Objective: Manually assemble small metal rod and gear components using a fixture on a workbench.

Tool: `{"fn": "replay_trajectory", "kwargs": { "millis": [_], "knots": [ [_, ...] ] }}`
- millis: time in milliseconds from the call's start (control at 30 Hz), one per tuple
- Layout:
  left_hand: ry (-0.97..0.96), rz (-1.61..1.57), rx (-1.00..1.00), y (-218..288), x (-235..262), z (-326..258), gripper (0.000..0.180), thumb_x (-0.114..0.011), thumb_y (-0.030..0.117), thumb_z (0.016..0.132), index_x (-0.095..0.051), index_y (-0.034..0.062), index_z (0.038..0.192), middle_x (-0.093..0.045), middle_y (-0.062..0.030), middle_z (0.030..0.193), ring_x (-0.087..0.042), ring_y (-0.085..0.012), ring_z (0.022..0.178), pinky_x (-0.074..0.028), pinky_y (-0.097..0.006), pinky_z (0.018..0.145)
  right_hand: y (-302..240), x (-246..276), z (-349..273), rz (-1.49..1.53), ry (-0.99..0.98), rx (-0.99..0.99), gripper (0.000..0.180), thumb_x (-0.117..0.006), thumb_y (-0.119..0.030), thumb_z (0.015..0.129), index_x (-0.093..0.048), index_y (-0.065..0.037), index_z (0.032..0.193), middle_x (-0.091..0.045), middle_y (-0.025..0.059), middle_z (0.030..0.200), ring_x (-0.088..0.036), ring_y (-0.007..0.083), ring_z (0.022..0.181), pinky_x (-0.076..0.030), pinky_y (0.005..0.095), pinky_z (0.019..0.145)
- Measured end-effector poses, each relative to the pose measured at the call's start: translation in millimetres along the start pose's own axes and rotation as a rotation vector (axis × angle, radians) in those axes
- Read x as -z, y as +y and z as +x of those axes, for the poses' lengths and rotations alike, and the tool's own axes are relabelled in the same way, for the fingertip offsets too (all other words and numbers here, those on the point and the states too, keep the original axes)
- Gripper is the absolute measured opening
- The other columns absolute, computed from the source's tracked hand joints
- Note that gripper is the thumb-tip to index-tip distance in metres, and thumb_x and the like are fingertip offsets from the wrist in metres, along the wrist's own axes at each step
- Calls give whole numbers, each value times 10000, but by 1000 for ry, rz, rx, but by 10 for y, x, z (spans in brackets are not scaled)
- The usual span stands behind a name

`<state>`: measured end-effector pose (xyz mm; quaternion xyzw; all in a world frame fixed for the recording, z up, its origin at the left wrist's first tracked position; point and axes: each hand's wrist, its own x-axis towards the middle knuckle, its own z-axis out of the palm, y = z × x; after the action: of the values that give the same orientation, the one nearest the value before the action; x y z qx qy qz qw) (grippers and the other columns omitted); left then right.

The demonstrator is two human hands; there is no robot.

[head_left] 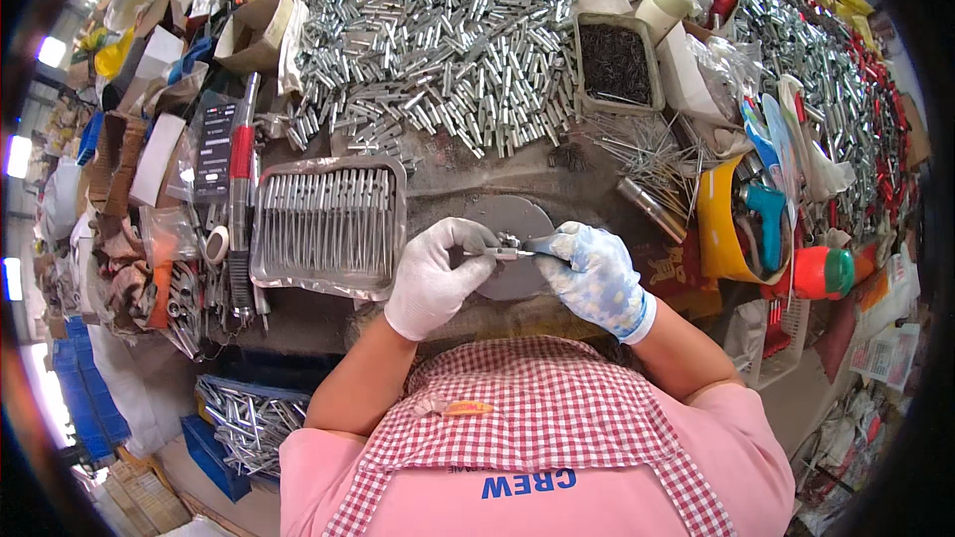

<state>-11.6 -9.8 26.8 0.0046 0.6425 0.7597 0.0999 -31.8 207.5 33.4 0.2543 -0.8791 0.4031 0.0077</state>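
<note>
My left hand (438,276), in a white glove, is closed with thumb and fingertips pinching a small silver metal tube (505,254). My right hand (600,280), in a blue-and-white glove, is wrapped round a dark-handled tool (547,247) whose tip meets the tube; its exact kind is partly hidden by the fingers. Both hands are over a round grey pad (505,207) on the bench. To the left of my left hand lies a clear plastic tray (398,229) with a row of metal tubes on thin rods.
A large heap of silver tubes (448,50) covers the far bench. A square tin (582,50) of dark small pieces stands beyond my right hand, near loose thin rods (652,159). A yellow container (718,224) holds a teal-handled tool (766,224). A blue bin (214,457) sits low left.
</note>
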Motion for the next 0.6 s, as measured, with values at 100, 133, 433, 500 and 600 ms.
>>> {"fn": "replay_trajectory", "kwargs": {
  "millis": [100,133,433,500,600],
  "knots": [
    [55,58,-34,-16,-49,-88,93,-585,-84,830,-587,-6,880,-649,-84,924,-654,-148,815,-537,-288,732,-26,-23,-19,18,29,47,157,-716,-93,771,-731,-91,927,-638,84,768,-640,308,676,-508,397,594],
    [18,242,-138,-47,-23,-104,108,-585,-84,835,-604,-14,915,-650,-88,916,-659,-153,807,-539,-288,729,-33,-23,-23,18,25,48,157,-716,-93,771,-731,-91,927,-638,84,768,-640,308,676,-508,397,594],
    [-114,724,-471,-14,-14,-123,278,-714,-30,762,-620,17,1020,-648,-154,902,-656,-339,778,-537,-381,670,12,55,-56,-93,-37,133,151,-729,-124,749,-704,-111,897,-635,65,742,-641,281,634,-510,393,561],
    [-145,767,-482,-22,-14,-134,197,-672,18,812,-644,13,1007,-663,-161,883,-665,-335,770,-536,-376,676,-26,114,-44,-186,-69,182,135,-722,-132,751,-700,-115,883,-633,62,735,-647,272,633,-509,387,556],
    [-176,785,-504,-40,-33,-120,194,-685,16,783,-648,11,974,-670,-158,866,-669,-339,766,-542,-387,677,-2,123,-62,-220,-87,193,108,-711,-140,759,-694,-123,865,-627,58,729,-645,269,623,-511,384,548]
  ]
}}
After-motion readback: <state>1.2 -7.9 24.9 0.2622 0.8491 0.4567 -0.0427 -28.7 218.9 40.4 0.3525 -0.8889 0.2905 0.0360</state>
